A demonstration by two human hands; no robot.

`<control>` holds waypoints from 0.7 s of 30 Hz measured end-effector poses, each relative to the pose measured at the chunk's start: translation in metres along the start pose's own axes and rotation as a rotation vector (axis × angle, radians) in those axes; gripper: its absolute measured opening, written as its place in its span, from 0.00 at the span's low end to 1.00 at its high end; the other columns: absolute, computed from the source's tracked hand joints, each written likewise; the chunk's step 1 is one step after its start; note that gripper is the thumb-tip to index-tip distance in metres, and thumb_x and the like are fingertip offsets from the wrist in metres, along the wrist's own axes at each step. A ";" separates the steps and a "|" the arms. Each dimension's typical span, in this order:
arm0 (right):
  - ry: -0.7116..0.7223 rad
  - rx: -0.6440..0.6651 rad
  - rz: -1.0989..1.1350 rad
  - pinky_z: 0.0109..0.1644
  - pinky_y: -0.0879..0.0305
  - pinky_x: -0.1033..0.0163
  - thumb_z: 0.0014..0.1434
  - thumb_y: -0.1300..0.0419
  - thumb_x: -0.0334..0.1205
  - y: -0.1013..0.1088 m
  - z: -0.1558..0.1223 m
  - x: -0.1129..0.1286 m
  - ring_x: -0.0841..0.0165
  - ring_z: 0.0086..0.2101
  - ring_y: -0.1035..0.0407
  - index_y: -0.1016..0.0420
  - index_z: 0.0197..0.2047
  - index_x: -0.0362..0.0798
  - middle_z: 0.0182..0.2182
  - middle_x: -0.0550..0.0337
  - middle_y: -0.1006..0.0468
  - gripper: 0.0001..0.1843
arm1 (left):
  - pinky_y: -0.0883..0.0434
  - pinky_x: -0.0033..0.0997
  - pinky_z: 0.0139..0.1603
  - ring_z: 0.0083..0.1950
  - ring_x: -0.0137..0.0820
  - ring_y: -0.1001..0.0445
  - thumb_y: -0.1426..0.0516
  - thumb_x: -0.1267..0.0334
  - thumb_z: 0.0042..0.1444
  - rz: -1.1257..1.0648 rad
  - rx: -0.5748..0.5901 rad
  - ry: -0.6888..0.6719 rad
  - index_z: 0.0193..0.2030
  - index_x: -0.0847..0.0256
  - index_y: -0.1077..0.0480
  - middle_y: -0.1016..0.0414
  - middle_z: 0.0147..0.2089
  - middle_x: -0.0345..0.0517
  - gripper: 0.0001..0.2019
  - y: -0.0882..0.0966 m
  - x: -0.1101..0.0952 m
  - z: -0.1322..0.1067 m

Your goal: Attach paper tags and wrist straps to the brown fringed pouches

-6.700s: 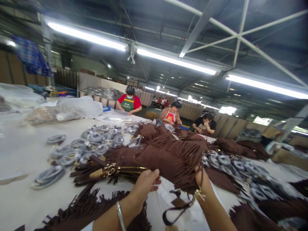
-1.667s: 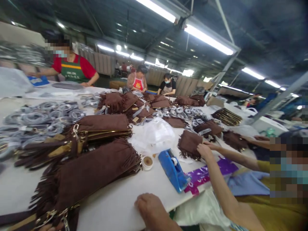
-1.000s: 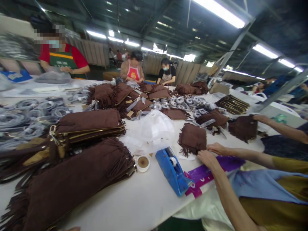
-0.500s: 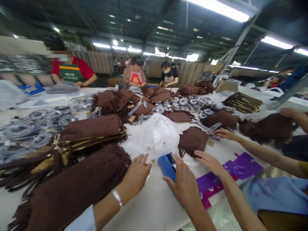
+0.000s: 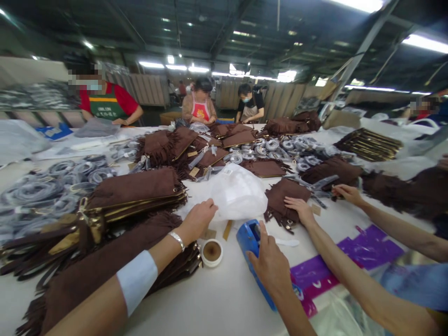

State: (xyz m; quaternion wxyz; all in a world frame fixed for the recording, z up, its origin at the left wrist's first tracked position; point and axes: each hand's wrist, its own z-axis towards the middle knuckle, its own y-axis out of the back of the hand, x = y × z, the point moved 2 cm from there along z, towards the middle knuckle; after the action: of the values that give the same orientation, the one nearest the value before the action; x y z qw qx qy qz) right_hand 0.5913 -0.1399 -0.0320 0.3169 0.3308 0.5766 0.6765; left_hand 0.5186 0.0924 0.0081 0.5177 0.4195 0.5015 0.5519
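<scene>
The biggest thing here is the white table [image 5: 217, 310]. A long brown bag [image 5: 105, 270] with fringe lies on it at the near left. The purple plastic [image 5: 378, 242] is spread out over on the right. A puffy see-through plastic bag [image 5: 240, 191] sits in the middle. Next to it is a small brown bag [image 5: 285, 198], and a co-worker's hand [image 5: 301, 210] rests on that. Then comes the blue tape holder [image 5: 247, 245], on the table just in front of the puffy bag. Its long way runs from the far left to the near right. The right hand [image 5: 271, 259] is closest to it. It is loose, thumb and fingers spread, partly over the tape holder, which peeks out on that hand's left side. The left hand [image 5: 201, 217] is farther away, to the left. Its fingers are curled at the edge of the puffy bag, but I can't tell if they hold any of it. Between the tape holder and the long bag is a little round pot [image 5: 212, 252]. The smallest thing is a thin tan strip [image 5: 227, 229] behind the pot.
</scene>
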 end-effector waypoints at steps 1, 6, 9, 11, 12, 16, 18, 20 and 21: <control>-0.005 0.004 -0.017 0.33 0.34 0.57 0.57 0.40 0.45 0.000 0.001 0.001 0.56 0.34 0.27 0.65 0.70 0.46 0.41 0.49 0.27 0.47 | 0.31 0.34 0.44 0.43 0.35 0.30 0.54 0.80 0.57 -0.011 0.001 -0.024 0.54 0.60 0.35 0.34 0.48 0.50 0.21 0.005 0.002 0.003; 0.183 -0.137 -0.032 0.56 0.41 0.48 0.59 0.42 0.35 0.015 0.009 0.031 0.51 0.54 0.37 0.47 0.66 0.45 0.59 0.41 0.37 0.34 | 0.32 0.34 0.49 0.49 0.36 0.31 0.54 0.78 0.59 -0.075 0.002 -0.125 0.53 0.57 0.34 0.34 0.52 0.48 0.20 0.024 0.015 0.020; 0.345 -0.076 0.146 0.53 0.38 0.55 0.63 0.46 0.36 0.021 0.017 0.057 0.58 0.49 0.33 0.33 0.55 0.48 0.52 0.49 0.28 0.18 | 0.32 0.33 0.51 0.50 0.35 0.31 0.53 0.80 0.57 -0.098 0.024 -0.164 0.51 0.57 0.32 0.31 0.50 0.46 0.20 0.025 0.012 0.020; 0.361 -0.032 0.264 0.45 0.34 0.60 0.65 0.49 0.37 0.023 0.021 0.066 0.63 0.41 0.29 0.29 0.47 0.49 0.41 0.54 0.24 0.11 | 0.31 0.31 0.48 0.47 0.34 0.29 0.50 0.78 0.57 -0.111 0.049 -0.192 0.49 0.57 0.31 0.30 0.47 0.45 0.17 0.019 0.001 0.010; 0.344 -0.058 0.309 0.43 0.34 0.61 0.65 0.51 0.37 0.024 0.022 0.067 0.64 0.39 0.29 0.29 0.46 0.49 0.39 0.55 0.24 0.11 | 0.31 0.30 0.46 0.45 0.34 0.29 0.49 0.76 0.58 -0.119 0.066 -0.211 0.47 0.57 0.31 0.29 0.45 0.45 0.15 0.014 -0.007 0.002; 0.294 -0.278 0.405 0.49 0.35 0.57 0.67 0.55 0.36 0.028 0.023 0.060 0.62 0.45 0.30 0.32 0.51 0.47 0.44 0.50 0.25 0.14 | 0.30 0.35 0.41 0.41 0.39 0.30 0.50 0.69 0.62 -0.148 0.127 -0.267 0.43 0.61 0.32 0.28 0.41 0.48 0.07 -0.017 -0.043 -0.029; 0.378 -0.257 0.400 0.53 0.37 0.56 0.66 0.55 0.33 0.028 0.025 0.061 0.62 0.48 0.32 0.32 0.51 0.47 0.46 0.49 0.26 0.16 | 0.30 0.38 0.41 0.41 0.40 0.30 0.51 0.70 0.62 -0.159 0.146 -0.294 0.42 0.62 0.32 0.27 0.42 0.49 0.08 -0.031 -0.056 -0.038; 0.496 -0.127 0.366 0.56 0.38 0.57 0.64 0.54 0.29 0.024 0.030 0.067 0.62 0.49 0.33 0.30 0.51 0.47 0.48 0.49 0.25 0.17 | 0.30 0.40 0.44 0.44 0.41 0.30 0.51 0.74 0.59 -0.188 0.155 -0.301 0.44 0.62 0.32 0.26 0.44 0.52 0.10 -0.040 -0.062 -0.042; 0.530 -0.023 0.327 0.55 0.38 0.59 0.63 0.53 0.28 0.021 0.034 0.071 0.63 0.49 0.32 0.29 0.51 0.47 0.47 0.50 0.25 0.18 | 0.31 0.40 0.46 0.46 0.42 0.30 0.50 0.77 0.57 -0.206 0.162 -0.303 0.45 0.63 0.32 0.26 0.46 0.53 0.12 -0.042 -0.063 -0.043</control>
State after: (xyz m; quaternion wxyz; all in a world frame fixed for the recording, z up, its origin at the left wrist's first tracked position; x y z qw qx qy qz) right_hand 0.5769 -0.0653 -0.0015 0.0460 0.2274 0.5705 0.7878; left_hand 0.4893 0.0230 -0.0363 0.6054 0.4848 0.5008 0.3843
